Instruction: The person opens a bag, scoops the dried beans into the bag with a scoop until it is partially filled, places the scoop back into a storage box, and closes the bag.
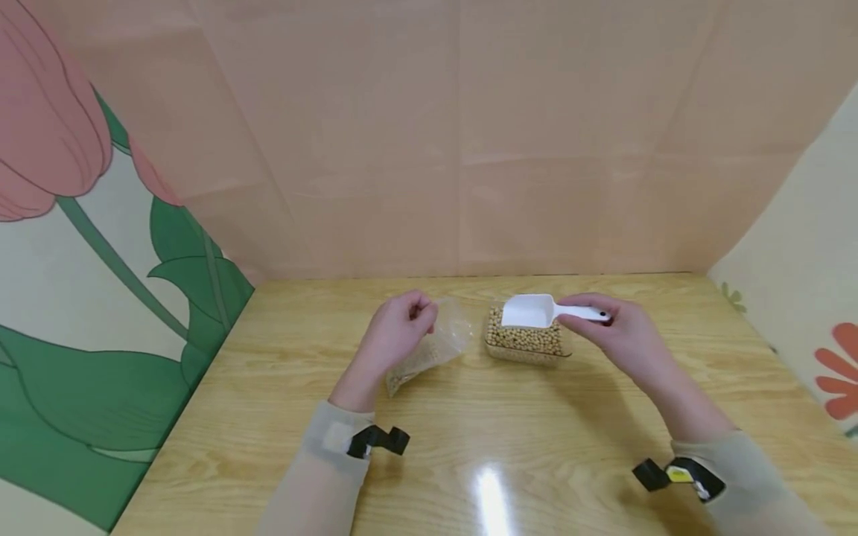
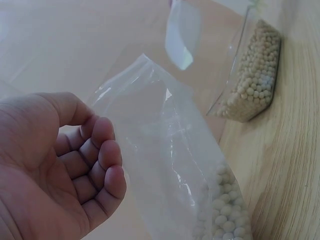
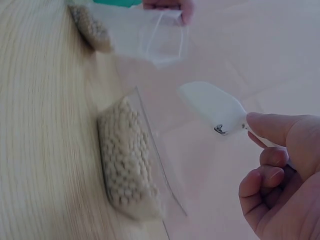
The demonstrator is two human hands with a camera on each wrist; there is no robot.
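My left hand point(image 1: 400, 327) pinches the top edge of a clear plastic bag point(image 2: 155, 130) between thumb and fingers. Soybeans point(image 2: 227, 210) lie in the bag's bottom, which is down at the table. A white scoop point(image 1: 529, 310) is held by its handle in my right hand point(image 1: 613, 327), thumb and fingers pinching it. In the right wrist view the scoop point(image 3: 212, 107) is raised above a clear rectangular container point(image 3: 165, 185). That container holds many soybeans point(image 1: 526, 341) and stands on the table to the right of the bag. No beans show in the scoop.
A light wood-grain table point(image 1: 429, 447) carries the bag and container. Behind it hangs a plain pinkish-tan backdrop point(image 1: 462, 149). Panels with painted flowers stand at left point(image 1: 100, 298) and right point(image 1: 804, 298). Small black devices are strapped to both sleeves.
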